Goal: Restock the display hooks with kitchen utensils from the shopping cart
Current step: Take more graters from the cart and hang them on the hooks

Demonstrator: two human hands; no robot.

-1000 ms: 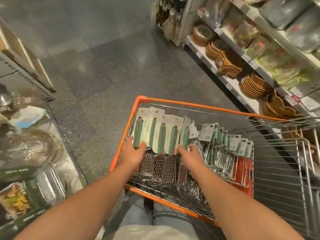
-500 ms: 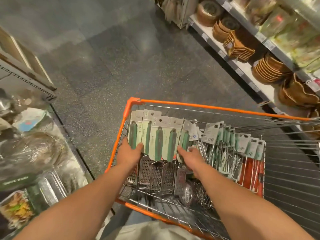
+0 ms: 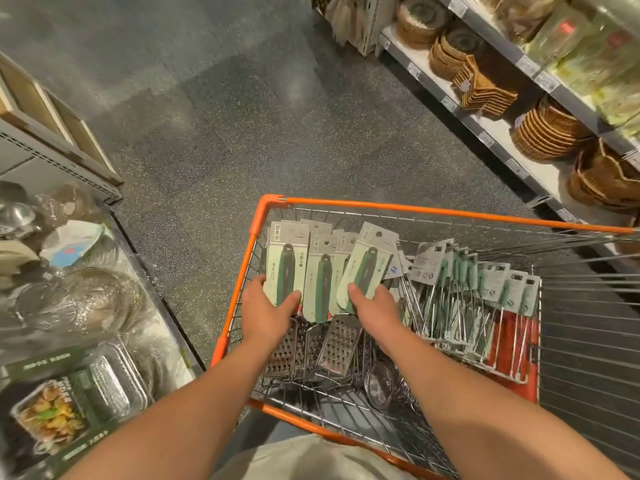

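Note:
An orange-rimmed wire shopping cart [image 3: 450, 212] holds a row of green-handled graters [image 3: 320, 275] on pale cards at its left end. My left hand [image 3: 268, 311] grips the leftmost grater's card, thumb on its front. My right hand [image 3: 375, 311] pinches the rightmost grater [image 3: 363, 271], which is tilted to the right and lifted off the row. To the right in the cart hang several green-handled wire utensils [image 3: 478, 296] with grey tags. A small strainer [image 3: 379, 386] lies on the cart's floor.
A low shelf [image 3: 152, 299] on the left carries wrapped metal bowls and foil trays. On the right, shelving [image 3: 485, 133] holds stacked wicker baskets and packaged goods. Speckled grey aisle floor [image 3: 242, 116] stretches ahead of the cart.
My right hand has tilted the rightmost grater away from the row and raised it. The view has swung so the cart sits lower and further right.

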